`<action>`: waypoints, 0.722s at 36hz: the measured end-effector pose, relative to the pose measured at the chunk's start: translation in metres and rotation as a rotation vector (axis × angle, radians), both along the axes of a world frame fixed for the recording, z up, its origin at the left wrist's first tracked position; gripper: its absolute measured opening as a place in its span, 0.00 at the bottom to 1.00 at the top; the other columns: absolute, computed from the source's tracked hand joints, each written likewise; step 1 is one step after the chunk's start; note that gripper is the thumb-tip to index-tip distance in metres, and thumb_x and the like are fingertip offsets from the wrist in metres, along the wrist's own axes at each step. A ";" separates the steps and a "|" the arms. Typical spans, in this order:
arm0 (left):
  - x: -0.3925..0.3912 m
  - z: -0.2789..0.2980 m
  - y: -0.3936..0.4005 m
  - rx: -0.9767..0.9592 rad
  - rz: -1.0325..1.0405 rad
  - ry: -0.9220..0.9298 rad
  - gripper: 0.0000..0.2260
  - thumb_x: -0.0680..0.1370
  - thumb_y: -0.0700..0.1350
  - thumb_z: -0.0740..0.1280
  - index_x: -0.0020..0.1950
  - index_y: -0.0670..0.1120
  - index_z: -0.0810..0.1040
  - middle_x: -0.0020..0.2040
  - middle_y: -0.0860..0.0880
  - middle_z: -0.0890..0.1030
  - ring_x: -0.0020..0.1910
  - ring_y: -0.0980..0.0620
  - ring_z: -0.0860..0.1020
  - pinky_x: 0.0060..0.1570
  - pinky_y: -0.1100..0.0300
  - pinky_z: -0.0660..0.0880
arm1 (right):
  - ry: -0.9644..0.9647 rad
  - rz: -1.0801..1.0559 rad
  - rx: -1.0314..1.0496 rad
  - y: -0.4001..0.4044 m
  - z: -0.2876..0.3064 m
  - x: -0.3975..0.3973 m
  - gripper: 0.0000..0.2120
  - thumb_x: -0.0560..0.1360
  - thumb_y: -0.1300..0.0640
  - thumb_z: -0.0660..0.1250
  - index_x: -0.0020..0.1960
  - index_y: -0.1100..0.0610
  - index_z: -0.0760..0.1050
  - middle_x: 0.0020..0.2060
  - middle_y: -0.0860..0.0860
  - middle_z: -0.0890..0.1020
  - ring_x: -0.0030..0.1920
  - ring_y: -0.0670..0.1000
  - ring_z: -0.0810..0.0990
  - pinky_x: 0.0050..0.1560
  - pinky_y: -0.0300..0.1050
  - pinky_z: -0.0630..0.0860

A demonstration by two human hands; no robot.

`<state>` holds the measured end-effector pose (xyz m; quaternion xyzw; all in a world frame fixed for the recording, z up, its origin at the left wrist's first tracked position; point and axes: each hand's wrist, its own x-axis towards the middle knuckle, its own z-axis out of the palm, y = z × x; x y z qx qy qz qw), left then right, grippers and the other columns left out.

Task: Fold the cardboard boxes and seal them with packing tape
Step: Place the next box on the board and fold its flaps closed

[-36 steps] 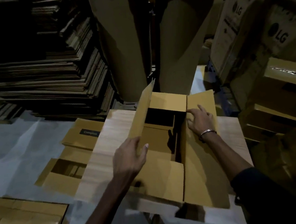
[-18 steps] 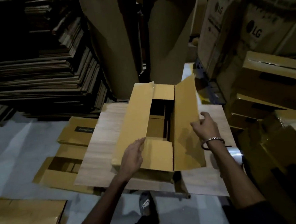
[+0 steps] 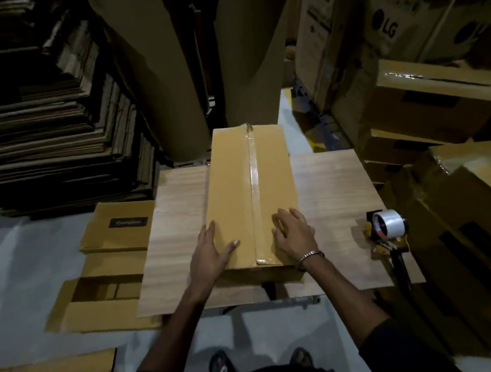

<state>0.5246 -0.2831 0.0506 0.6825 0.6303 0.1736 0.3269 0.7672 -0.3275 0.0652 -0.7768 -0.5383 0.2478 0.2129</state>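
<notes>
A long brown cardboard box (image 3: pixel 230 192) lies on the wooden table (image 3: pixel 331 185), flaps closed, with a shiny strip of clear tape (image 3: pixel 255 185) along its centre seam. My left hand (image 3: pixel 211 253) rests flat on the box's near left corner, fingers spread. Pressed on the near right part of the top, just right of the tape, is my right hand (image 3: pixel 294 234), with a metal bracelet on its wrist. A tape dispenser (image 3: pixel 387 231) with a clear roll stands on the table's right side, apart from both hands.
Flattened boxes (image 3: pixel 116 226) lie on the floor left of the table. A tall stack of flat cardboard (image 3: pixel 46 136) fills the far left. Sealed boxes (image 3: pixel 436 105) and large printed cartons (image 3: pixel 384 25) crowd the right. Big paper rolls (image 3: pixel 246 55) stand behind the table.
The two long top flaps, open before, now lie closed with tape over the seam. Both hands moved from the flaps onto the box's top. The tape dispenser has come into view.
</notes>
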 end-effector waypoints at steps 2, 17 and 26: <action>-0.001 0.000 0.002 0.006 -0.014 0.031 0.44 0.76 0.69 0.69 0.84 0.49 0.59 0.83 0.48 0.62 0.78 0.44 0.66 0.70 0.44 0.71 | 0.021 -0.006 0.026 -0.002 -0.007 -0.002 0.21 0.81 0.52 0.66 0.74 0.47 0.73 0.79 0.45 0.68 0.82 0.50 0.55 0.74 0.61 0.60; 0.062 0.054 0.019 0.382 -0.229 -0.191 0.17 0.81 0.46 0.69 0.71 0.50 0.77 0.71 0.47 0.75 0.68 0.45 0.74 0.68 0.46 0.70 | 0.253 -0.470 0.259 -0.062 0.001 0.045 0.09 0.77 0.56 0.74 0.58 0.51 0.84 0.55 0.45 0.85 0.58 0.44 0.81 0.60 0.46 0.78; 0.194 0.078 0.003 0.515 -0.589 -0.127 0.10 0.82 0.51 0.64 0.61 0.55 0.82 0.56 0.57 0.84 0.55 0.52 0.80 0.63 0.49 0.72 | 0.133 -0.768 0.057 -0.126 -0.029 0.152 0.09 0.77 0.59 0.71 0.55 0.54 0.85 0.53 0.55 0.87 0.56 0.59 0.83 0.57 0.49 0.78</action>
